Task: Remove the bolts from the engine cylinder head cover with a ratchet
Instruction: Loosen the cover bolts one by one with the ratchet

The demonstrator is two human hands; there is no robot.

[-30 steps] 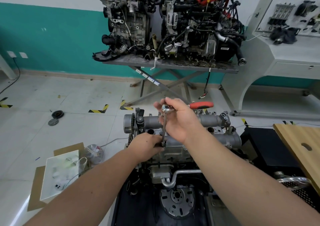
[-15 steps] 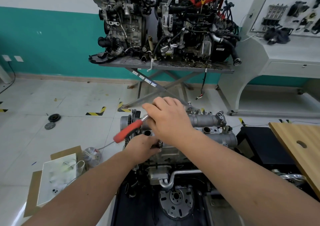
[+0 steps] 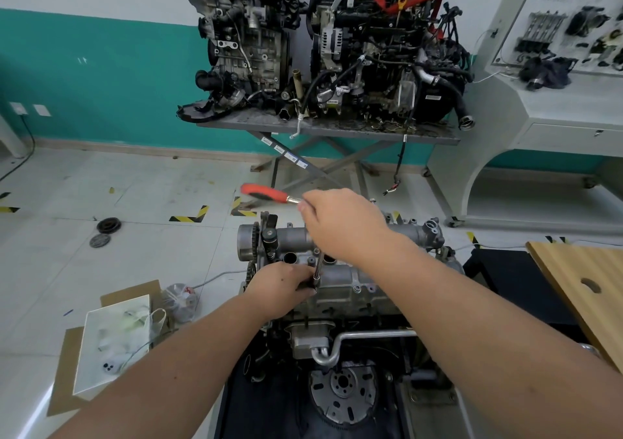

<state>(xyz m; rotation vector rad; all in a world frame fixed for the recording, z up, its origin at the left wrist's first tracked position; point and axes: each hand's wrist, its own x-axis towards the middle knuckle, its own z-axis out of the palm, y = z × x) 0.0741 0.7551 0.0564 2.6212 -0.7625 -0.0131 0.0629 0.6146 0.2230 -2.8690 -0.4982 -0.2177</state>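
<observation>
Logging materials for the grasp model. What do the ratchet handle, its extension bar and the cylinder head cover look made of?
Ratchet handle: red grip, probably rubber or plastic, matte with a dark inlay.
Extension bar: polished steel by the look, with bright highlights.
Cylinder head cover: likely cast aluminium, dull grey and grainy.

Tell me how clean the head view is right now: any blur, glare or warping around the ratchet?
Head view: the ratchet's red handle is smeared by motion blur, while the extension bar and cylinder head cover stay fairly sharp; wide-angle warping bends the white cabinet and floor lines at the edges; lighting is soft and even, with glare only on the floor at lower left.
</observation>
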